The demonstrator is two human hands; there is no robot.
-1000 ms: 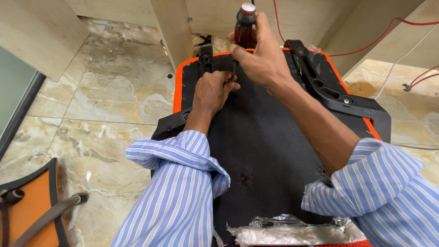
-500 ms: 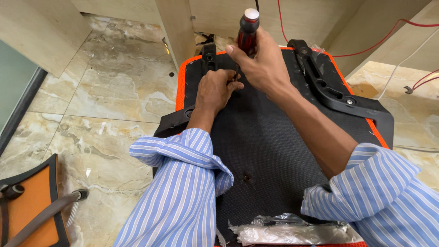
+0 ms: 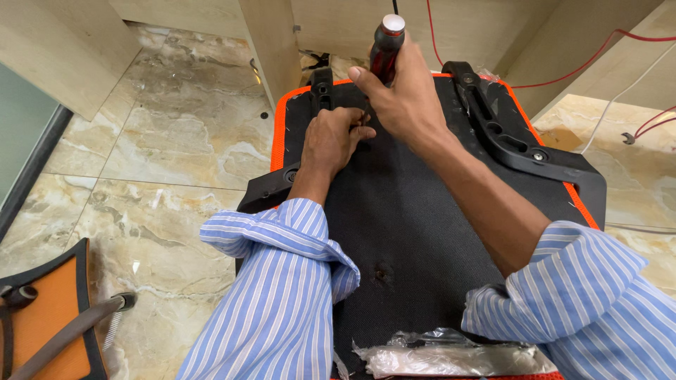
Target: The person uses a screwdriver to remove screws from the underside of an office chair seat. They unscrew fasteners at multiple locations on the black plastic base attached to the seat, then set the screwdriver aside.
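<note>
Right hand (image 3: 405,98) wrapped tight round screwdriver (image 3: 386,43), red-black handle upright, tip hidden behind fingers, over far end of seat underside (image 3: 408,211). Left hand (image 3: 331,141) rests on black fabric just beside tip, fingers curled together, pinching something too small to tell. Seat underside lies on marble floor (image 3: 162,148), orange edging (image 3: 276,130) along rim, black armrest bracket (image 3: 507,137) bolted on right side. Crumpled clear plastic (image 3: 451,355) at near edge. Red cables (image 3: 598,49) beyond. Orange chair part (image 3: 42,309) at lower left.
</note>
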